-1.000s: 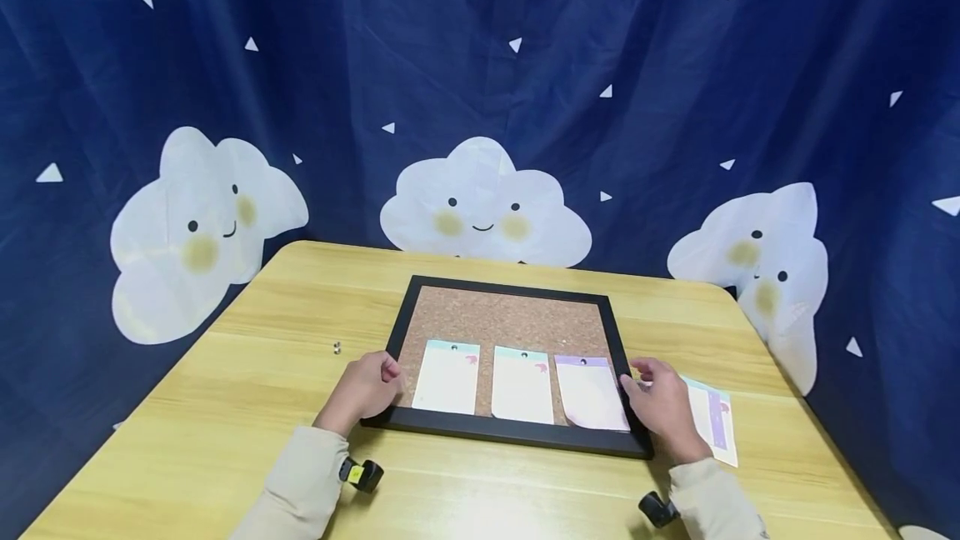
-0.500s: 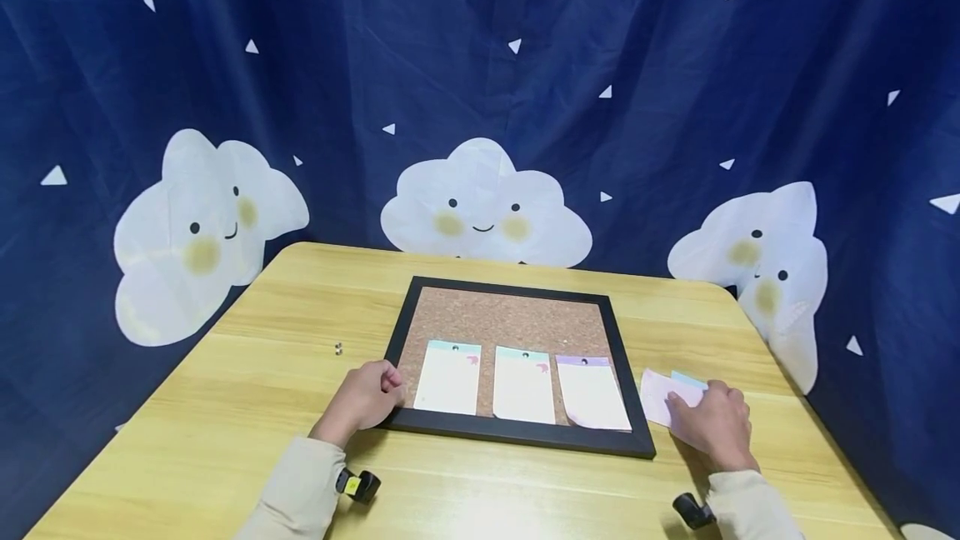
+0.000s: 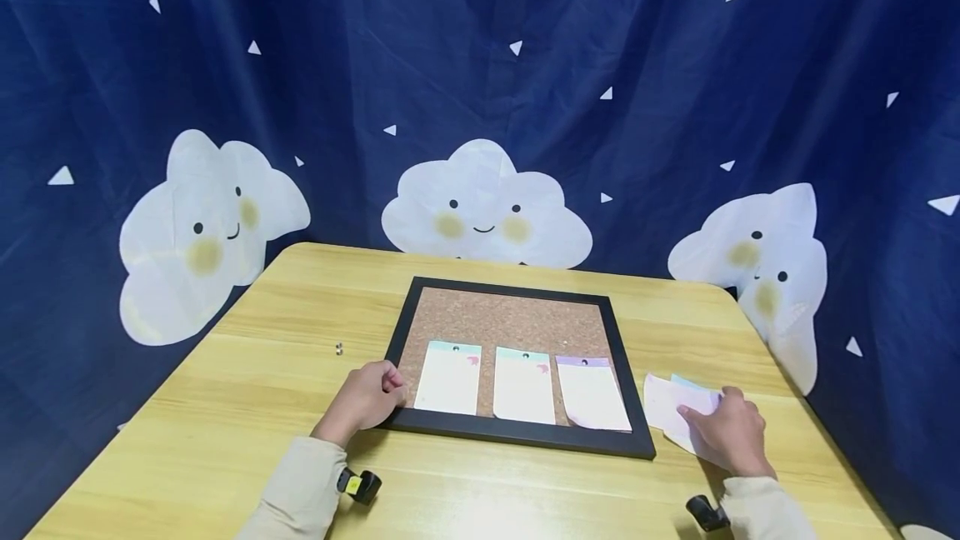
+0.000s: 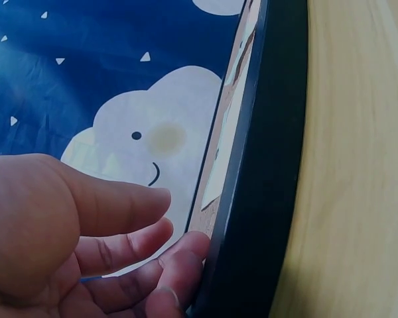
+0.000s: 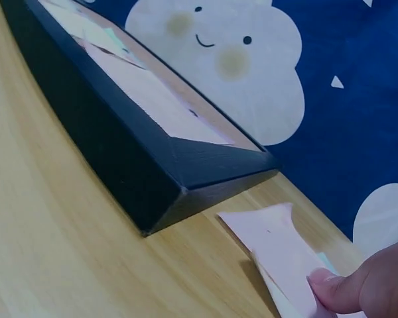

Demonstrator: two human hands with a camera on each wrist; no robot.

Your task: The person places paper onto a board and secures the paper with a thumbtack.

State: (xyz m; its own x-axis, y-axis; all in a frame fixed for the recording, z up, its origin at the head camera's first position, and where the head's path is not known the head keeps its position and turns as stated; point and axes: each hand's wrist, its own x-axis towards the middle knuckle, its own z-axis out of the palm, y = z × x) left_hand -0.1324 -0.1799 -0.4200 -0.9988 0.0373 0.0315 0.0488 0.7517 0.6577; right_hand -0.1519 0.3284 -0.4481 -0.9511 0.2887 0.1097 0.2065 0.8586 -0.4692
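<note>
Only head view shows silvery bits (image 3: 339,351); left hand (image 3: 363,397) loose, right hand (image 3: 738,432) pinching paper (image 3: 663,405).

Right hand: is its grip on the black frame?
No, the right hand holds loose paper, apart from the black frame.

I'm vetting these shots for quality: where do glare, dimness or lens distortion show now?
Head view: bright glare on the table at the bottom edge. Left wrist view: dimmer, with sheen on the blue curtain, and the black frame looks bowed, probably by the lens. Right wrist view: also dim, the frame again bowed.
</note>
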